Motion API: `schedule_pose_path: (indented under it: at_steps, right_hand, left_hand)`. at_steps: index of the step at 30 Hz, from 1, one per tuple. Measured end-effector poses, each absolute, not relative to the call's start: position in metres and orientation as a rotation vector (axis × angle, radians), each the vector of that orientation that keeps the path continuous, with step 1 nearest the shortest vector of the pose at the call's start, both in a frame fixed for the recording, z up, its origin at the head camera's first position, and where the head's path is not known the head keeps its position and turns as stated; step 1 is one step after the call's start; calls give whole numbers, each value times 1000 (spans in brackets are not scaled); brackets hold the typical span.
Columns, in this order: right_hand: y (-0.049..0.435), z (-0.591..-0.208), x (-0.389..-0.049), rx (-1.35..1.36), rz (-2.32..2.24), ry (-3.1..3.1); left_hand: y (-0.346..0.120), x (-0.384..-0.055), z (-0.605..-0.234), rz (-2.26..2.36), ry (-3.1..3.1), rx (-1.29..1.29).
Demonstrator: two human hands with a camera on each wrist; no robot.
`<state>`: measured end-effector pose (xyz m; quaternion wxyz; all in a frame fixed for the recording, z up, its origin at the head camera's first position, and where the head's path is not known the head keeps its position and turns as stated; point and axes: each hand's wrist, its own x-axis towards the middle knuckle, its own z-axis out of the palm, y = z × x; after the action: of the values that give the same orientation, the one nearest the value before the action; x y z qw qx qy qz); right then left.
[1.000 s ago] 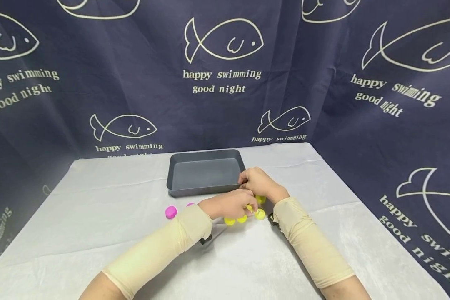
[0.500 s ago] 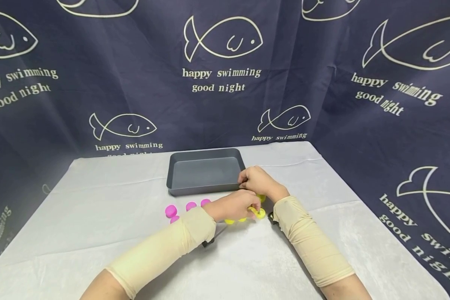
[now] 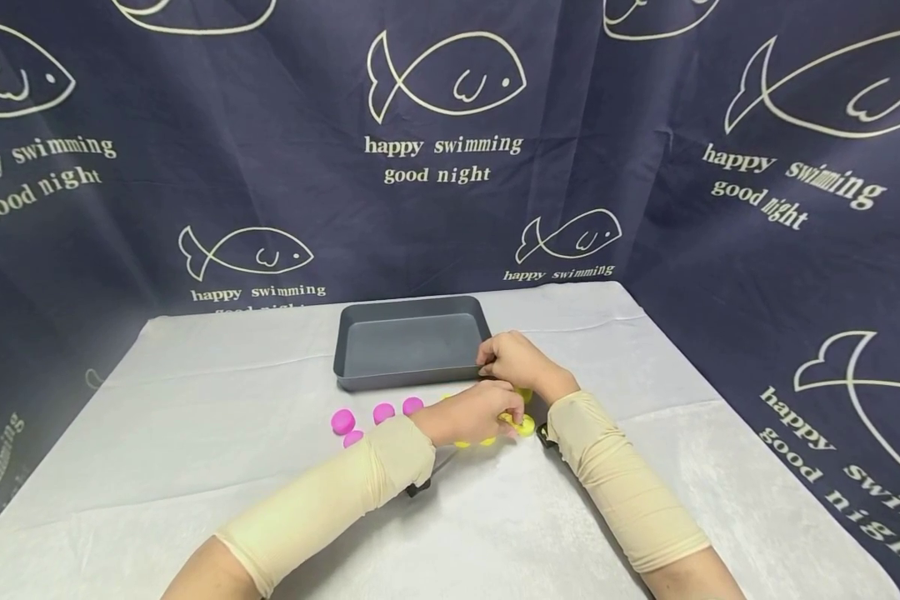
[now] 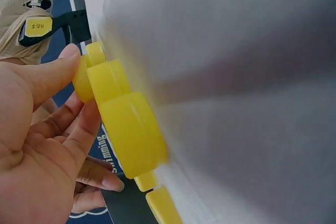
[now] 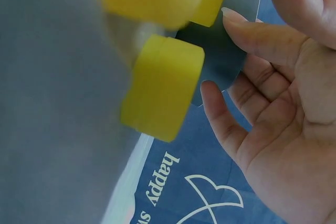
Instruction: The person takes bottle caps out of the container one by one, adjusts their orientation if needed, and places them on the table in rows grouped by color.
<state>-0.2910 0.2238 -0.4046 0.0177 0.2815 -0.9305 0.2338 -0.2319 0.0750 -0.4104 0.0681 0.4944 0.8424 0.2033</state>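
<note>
My left hand [image 3: 471,412] pinches a round yellow disc [image 4: 82,81] between thumb and finger, just over the cloth. Beside it sit several more thick yellow discs, the nearest a large-looking one [image 4: 131,134] with a seam round its side. In the head view that hand partly covers this group. My right hand [image 3: 523,363] is at the near right corner of a dark grey rectangular tray [image 3: 412,379], fingers curled over the rim. A yellow disc [image 5: 164,87] lies close by in the right wrist view. The exact contact of the right fingertips is partly hidden.
Several pink discs [image 3: 343,422] lie left of the left wrist, in front of the tray. A white cloth [image 3: 195,417] covers the table. Dark blue fabric [image 3: 450,217] with fish drawings hangs behind and at the sides.
My left hand has shifted slightly right with a yellow disc pinched in it, and more pink discs show past its sleeve. The right hand has stayed at the tray's corner.
</note>
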Motion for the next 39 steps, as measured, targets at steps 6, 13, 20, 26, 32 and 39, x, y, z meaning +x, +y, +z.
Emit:
schedule_pose_path:
  at_steps: [6,13,20,26,32,39]
  right_hand:
    - [223,-405,-291,870,697,-2891]
    - [219,-406,-293,893,691,-2889]
    - [216,-408,-296,917,695,-2879]
    - [215,-408,-296,927,708,-2886]
    - [213,-405,-297,932,719,-2890]
    - [214,-407,-297,928,686,-2941]
  left_hand:
    - [73,-232,-411,606,2533,1483]
    - [69,-232,-412,563,2551,1459]
    - [66,-233,-414,520,2593,1465]
    - [62,-234,-413,517,2595,1495]
    - [43,-240,-385,548,2663,1521]
    - [-20,-236,-347,638,2966,1408]
